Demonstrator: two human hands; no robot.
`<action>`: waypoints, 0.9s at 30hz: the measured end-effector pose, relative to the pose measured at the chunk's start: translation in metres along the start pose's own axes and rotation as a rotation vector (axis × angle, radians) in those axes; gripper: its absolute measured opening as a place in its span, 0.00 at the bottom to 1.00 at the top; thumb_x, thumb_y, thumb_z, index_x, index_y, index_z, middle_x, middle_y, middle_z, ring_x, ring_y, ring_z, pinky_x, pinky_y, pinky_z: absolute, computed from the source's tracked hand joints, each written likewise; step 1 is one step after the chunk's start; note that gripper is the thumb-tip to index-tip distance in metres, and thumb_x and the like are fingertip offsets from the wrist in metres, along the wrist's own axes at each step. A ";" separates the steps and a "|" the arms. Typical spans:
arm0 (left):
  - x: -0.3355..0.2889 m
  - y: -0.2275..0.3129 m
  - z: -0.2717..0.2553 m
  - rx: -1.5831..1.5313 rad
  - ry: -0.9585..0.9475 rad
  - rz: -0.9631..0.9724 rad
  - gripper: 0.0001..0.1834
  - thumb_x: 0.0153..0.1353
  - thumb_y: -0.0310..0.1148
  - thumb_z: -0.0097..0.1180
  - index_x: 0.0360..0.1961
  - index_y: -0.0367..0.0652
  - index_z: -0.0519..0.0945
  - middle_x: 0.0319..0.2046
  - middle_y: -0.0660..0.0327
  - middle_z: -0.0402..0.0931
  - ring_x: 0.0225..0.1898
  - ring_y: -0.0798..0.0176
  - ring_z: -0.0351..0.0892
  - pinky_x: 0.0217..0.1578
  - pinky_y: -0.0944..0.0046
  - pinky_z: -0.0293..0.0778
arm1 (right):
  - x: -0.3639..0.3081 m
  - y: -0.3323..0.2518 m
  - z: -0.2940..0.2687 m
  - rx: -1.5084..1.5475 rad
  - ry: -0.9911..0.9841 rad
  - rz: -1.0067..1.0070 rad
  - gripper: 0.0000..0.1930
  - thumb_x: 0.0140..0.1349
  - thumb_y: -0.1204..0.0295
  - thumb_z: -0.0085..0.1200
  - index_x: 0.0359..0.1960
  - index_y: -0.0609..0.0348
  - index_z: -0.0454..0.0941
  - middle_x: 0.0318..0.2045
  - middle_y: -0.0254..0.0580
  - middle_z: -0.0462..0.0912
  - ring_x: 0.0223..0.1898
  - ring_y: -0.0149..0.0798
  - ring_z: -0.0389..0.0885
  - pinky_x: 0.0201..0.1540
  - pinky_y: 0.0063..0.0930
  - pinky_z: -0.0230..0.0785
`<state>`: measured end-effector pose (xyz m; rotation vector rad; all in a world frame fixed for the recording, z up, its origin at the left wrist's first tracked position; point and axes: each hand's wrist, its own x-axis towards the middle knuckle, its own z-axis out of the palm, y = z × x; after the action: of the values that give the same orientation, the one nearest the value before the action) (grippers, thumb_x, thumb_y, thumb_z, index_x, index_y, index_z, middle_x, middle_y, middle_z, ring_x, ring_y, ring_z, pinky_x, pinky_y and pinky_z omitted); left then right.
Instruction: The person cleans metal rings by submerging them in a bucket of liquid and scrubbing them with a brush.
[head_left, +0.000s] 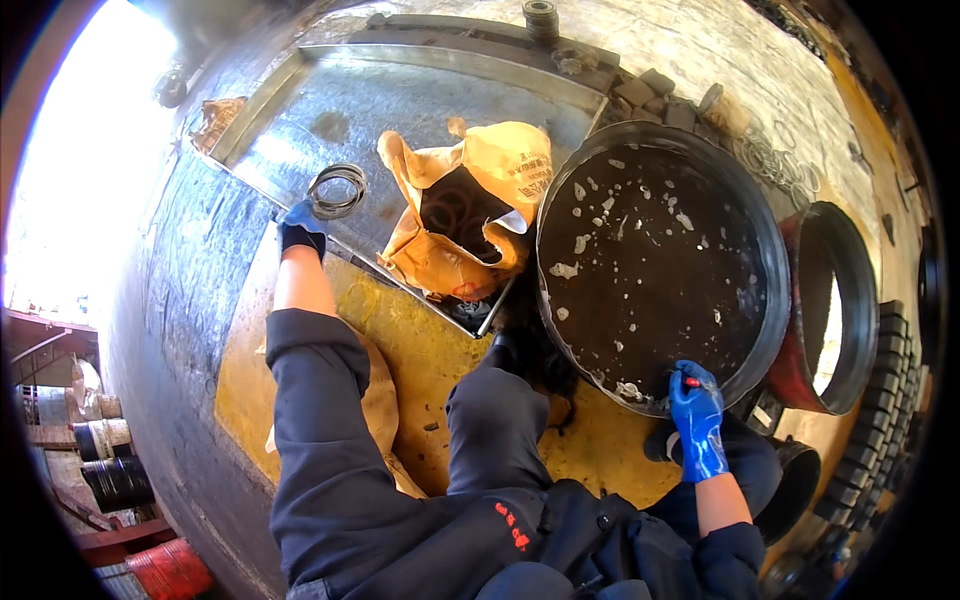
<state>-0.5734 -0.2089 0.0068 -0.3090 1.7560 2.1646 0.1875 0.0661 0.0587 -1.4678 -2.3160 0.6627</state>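
My left hand (303, 224), in a blue and dark glove, is at the near rim of a shallow metal tray (440, 62). A bundle of thin metal rings (338, 190) lies right beside its fingers, whose grip is too small to make out. My right hand (697, 405), in a shiny blue rubber glove, is closed around a small red-ended tool (692, 382) at the near rim of a round black tub (765, 250). Dark liquid with pale floating flecks fills the tub. Between my hands, an open brown paper sack (515, 165) on the tray contains reddish-brown rings (460, 212).
A large red and black hoop (850, 300) stands right of the tub. Stacked dark blocks (868, 410) line the far right. Coils of wire (780, 165) and stones (655, 85) lie behind the tub. Wire spools (112, 465) stand at the lower left. A yellow floor sheet (600, 450) lies beneath me.
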 end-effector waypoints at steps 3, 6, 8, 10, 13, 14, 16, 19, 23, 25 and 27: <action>0.007 0.008 -0.029 -0.026 -0.037 -0.137 0.17 0.72 0.43 0.47 0.57 0.52 0.76 0.47 0.53 0.78 0.45 0.48 0.78 0.42 0.46 0.75 | -0.002 0.002 0.005 0.047 0.010 0.021 0.10 0.62 0.68 0.65 0.43 0.55 0.88 0.42 0.46 0.89 0.45 0.49 0.88 0.51 0.37 0.79; -0.012 0.024 -0.063 -0.067 -0.141 -0.216 0.16 0.73 0.46 0.46 0.54 0.53 0.76 0.39 0.56 0.79 0.37 0.48 0.79 0.32 0.41 0.75 | -0.002 0.008 0.018 0.098 0.034 -0.041 0.11 0.61 0.66 0.66 0.43 0.54 0.88 0.42 0.45 0.89 0.45 0.48 0.88 0.51 0.36 0.80; -0.045 0.007 -0.049 0.179 -0.098 -0.028 0.24 0.74 0.45 0.39 0.61 0.42 0.75 0.58 0.47 0.76 0.57 0.43 0.76 0.54 0.43 0.74 | -0.001 0.011 0.018 0.059 0.014 -0.045 0.11 0.61 0.64 0.66 0.43 0.53 0.89 0.42 0.44 0.89 0.45 0.48 0.88 0.52 0.37 0.80; -0.093 -0.021 -0.007 0.232 -0.146 0.094 0.17 0.72 0.41 0.49 0.51 0.43 0.82 0.44 0.55 0.81 0.44 0.53 0.79 0.43 0.52 0.75 | -0.001 0.022 0.010 -0.025 -0.002 -0.031 0.11 0.62 0.62 0.65 0.43 0.51 0.88 0.42 0.44 0.89 0.45 0.49 0.88 0.51 0.38 0.80; -0.204 -0.023 0.084 -0.011 -0.308 0.129 0.10 0.68 0.36 0.58 0.37 0.43 0.88 0.31 0.62 0.84 0.31 0.65 0.80 0.33 0.63 0.74 | 0.000 0.033 0.003 -0.144 -0.025 0.005 0.12 0.63 0.59 0.63 0.43 0.47 0.88 0.42 0.44 0.89 0.44 0.50 0.88 0.49 0.40 0.80; -0.234 -0.012 0.103 0.112 -0.352 0.192 0.10 0.68 0.35 0.58 0.38 0.42 0.87 0.31 0.62 0.84 0.32 0.65 0.81 0.34 0.63 0.75 | -0.002 0.029 0.004 -0.129 -0.026 -0.004 0.11 0.63 0.59 0.63 0.43 0.47 0.88 0.41 0.45 0.89 0.42 0.51 0.88 0.47 0.42 0.81; -0.296 -0.009 0.150 0.179 -0.489 0.206 0.11 0.69 0.34 0.56 0.44 0.38 0.85 0.36 0.57 0.85 0.36 0.62 0.85 0.37 0.63 0.79 | 0.000 0.032 0.002 -0.101 -0.004 -0.038 0.11 0.63 0.59 0.63 0.43 0.47 0.87 0.40 0.45 0.89 0.41 0.51 0.88 0.46 0.42 0.81; -0.334 -0.026 0.195 0.479 -0.792 0.227 0.11 0.68 0.35 0.59 0.43 0.40 0.86 0.36 0.58 0.88 0.35 0.63 0.86 0.39 0.63 0.81 | -0.004 0.014 0.025 0.063 0.035 -0.179 0.11 0.64 0.59 0.64 0.41 0.50 0.87 0.39 0.46 0.89 0.39 0.51 0.88 0.45 0.41 0.81; -0.472 -0.145 0.228 0.462 -0.886 0.584 0.11 0.64 0.35 0.63 0.42 0.40 0.86 0.30 0.62 0.85 0.34 0.63 0.84 0.38 0.63 0.79 | -0.005 0.027 0.033 0.110 -0.043 -0.270 0.13 0.62 0.59 0.65 0.41 0.52 0.88 0.39 0.47 0.89 0.42 0.50 0.88 0.48 0.40 0.80; -0.524 -0.162 0.251 0.739 -0.869 0.599 0.04 0.58 0.28 0.62 0.34 0.43 0.86 0.33 0.53 0.87 0.33 0.53 0.84 0.38 0.57 0.80 | -0.006 0.014 -0.001 0.182 -0.099 -0.163 0.14 0.60 0.58 0.66 0.42 0.53 0.88 0.41 0.47 0.89 0.44 0.50 0.88 0.49 0.40 0.80; -0.511 -0.176 0.233 1.239 -0.713 1.289 0.06 0.58 0.33 0.62 0.30 0.44 0.86 0.31 0.51 0.85 0.35 0.49 0.85 0.36 0.53 0.80 | -0.004 -0.038 -0.018 -0.003 -0.311 -0.308 0.18 0.59 0.56 0.66 0.46 0.53 0.87 0.44 0.48 0.89 0.46 0.52 0.87 0.51 0.42 0.79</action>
<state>-0.0249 -0.0113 0.0882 1.9735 2.5239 0.7742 0.1695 0.0523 0.0943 -1.0324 -2.6996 0.8448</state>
